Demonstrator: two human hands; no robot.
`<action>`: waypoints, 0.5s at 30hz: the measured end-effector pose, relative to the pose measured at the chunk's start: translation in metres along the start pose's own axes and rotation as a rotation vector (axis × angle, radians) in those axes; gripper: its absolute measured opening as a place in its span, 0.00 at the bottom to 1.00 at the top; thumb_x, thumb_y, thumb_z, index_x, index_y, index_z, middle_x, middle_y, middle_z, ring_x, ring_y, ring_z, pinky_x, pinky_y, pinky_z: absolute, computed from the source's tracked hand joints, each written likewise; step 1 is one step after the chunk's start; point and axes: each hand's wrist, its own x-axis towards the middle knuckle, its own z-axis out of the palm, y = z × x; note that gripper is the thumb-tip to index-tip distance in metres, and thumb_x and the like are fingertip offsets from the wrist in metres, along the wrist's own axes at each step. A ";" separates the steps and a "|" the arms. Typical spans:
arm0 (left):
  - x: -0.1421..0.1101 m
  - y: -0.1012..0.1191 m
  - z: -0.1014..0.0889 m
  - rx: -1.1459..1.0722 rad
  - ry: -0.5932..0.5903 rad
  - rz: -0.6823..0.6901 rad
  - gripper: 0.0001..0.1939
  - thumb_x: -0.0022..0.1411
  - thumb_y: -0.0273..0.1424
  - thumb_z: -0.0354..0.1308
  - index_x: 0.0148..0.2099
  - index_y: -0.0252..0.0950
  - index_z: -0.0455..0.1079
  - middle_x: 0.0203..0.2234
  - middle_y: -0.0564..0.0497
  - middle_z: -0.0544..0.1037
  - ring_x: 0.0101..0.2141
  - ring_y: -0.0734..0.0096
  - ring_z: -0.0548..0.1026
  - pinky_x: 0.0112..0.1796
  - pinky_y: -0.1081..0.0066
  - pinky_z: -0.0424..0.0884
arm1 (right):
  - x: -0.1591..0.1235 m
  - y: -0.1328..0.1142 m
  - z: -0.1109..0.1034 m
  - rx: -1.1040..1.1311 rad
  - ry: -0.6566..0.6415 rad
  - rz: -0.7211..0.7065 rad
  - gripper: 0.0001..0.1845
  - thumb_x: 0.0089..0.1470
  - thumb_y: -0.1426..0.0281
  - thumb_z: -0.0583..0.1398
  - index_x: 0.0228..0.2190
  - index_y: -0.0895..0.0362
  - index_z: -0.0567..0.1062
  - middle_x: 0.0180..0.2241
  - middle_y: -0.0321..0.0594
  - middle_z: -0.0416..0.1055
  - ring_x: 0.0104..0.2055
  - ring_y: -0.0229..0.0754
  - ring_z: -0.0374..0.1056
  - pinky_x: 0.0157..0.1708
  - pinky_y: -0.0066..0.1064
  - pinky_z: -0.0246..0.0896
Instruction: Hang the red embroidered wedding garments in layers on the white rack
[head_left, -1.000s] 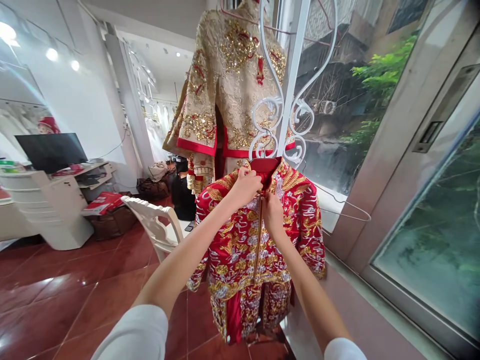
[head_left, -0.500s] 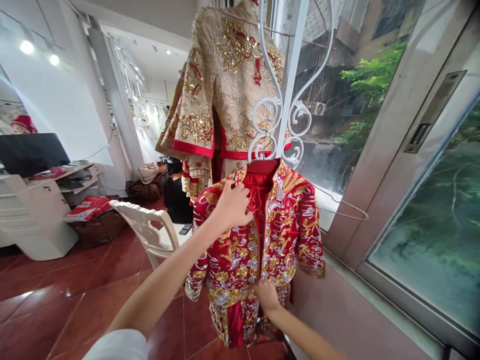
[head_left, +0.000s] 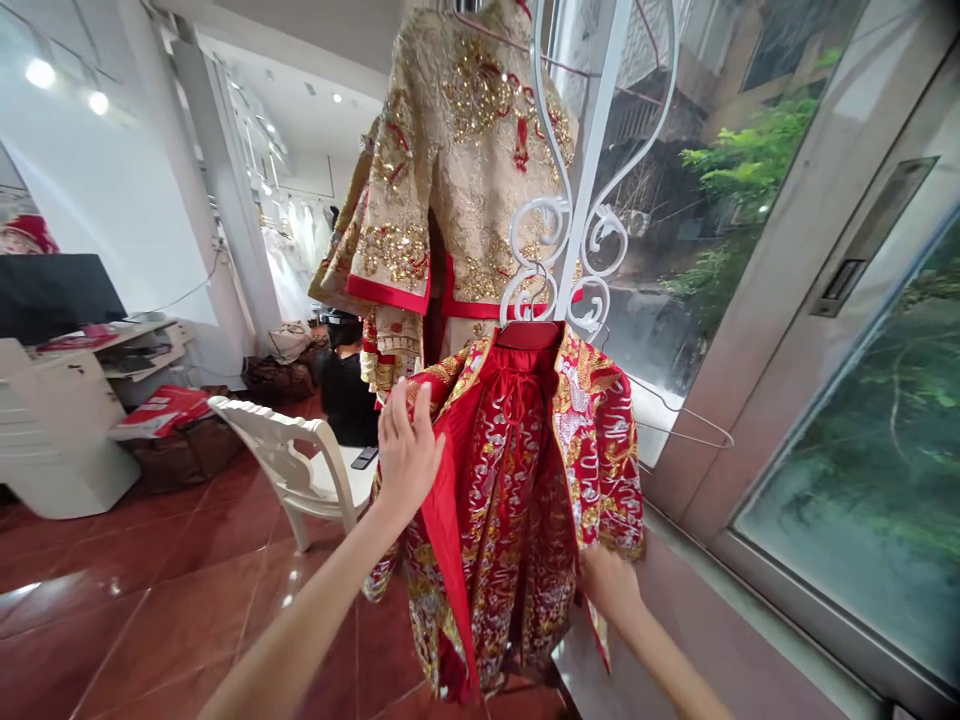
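Observation:
A red jacket (head_left: 616,470) with gold and silver embroidery hangs from a dark red hanger (head_left: 529,336), its front parted. My left hand (head_left: 407,450) rests against the front panel on the left, fingers stretched upward, and the panel folds back to bare its plain red lining. Low on the opposite front edge, my right hand (head_left: 611,580) is closed around the jacket near its hem; its fingertips are hidden. Between the panels shows a red embroidered skirt (head_left: 487,540) with a tied red cord (head_left: 515,395) at its top.
A white scrolled metal stand (head_left: 592,150) carries the clothes. Behind hangs a beige and gold jacket (head_left: 472,190) with red trim. A white chair (head_left: 277,440) holding a phone (head_left: 365,457) stands left. On the right are a wire hanger (head_left: 697,425) and a sliding window (head_left: 862,450).
Both hands left the collar. My right hand went down to the lower front edge and drew it rightward; my left moved left with the other panel. The jacket front opened, uncovering the skirt.

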 end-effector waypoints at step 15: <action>0.140 -0.108 -0.038 -0.063 -0.310 0.032 0.22 0.53 0.18 0.43 0.47 0.32 0.69 0.36 0.45 0.77 0.40 0.62 0.72 0.43 0.65 0.65 | 0.167 0.039 -0.171 0.502 0.566 -0.107 0.39 0.46 0.64 0.53 0.60 0.56 0.52 0.62 0.53 0.45 0.64 0.63 0.32 0.53 0.63 0.38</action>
